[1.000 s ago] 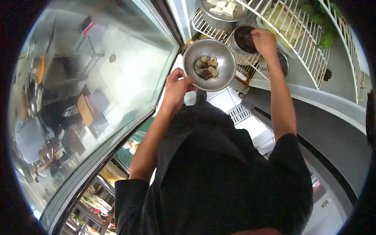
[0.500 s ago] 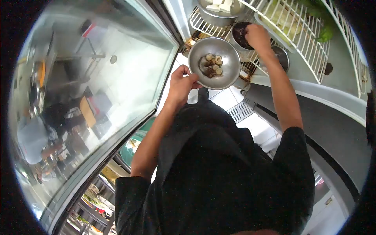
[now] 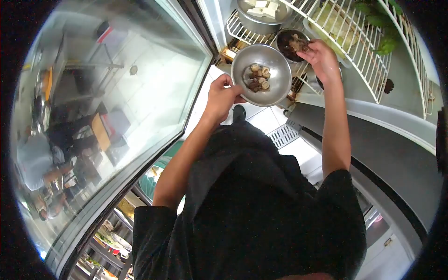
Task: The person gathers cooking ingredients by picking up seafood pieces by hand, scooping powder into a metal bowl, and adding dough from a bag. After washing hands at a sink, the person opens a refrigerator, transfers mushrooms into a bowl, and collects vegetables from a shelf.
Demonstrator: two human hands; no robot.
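My left hand [image 3: 223, 99] grips the near-left rim of a round metal bowl [image 3: 279, 86], thumb over the edge. Pale round slices [image 3: 261, 74] and darker brown pieces lie in the bottom of that bowl. Over a small metal pot [image 3: 278, 45] on the fridge shelf, my right hand [image 3: 324, 60] pinches some dark, frilly wood ear mushroom [image 3: 298, 44] between its fingertips. The pot sits just beyond the bowl's far-right rim. Part of its dark contents is hidden behind the held pieces.
A larger metal pot [image 3: 255, 24] with white blocks stands farther back on the wire shelf [image 3: 236, 30]. To the right, pale leafy vegetables [image 3: 333, 25] lie behind a white wire rack [image 3: 368, 70]. A glass door [image 3: 154, 93] stands open at left. A floor drain [image 3: 283, 136] lies below.
My right hand has lifted up and right out of the small pot, bringing wood ear mushroom into view. The bowl in my left hand has shifted slightly right.
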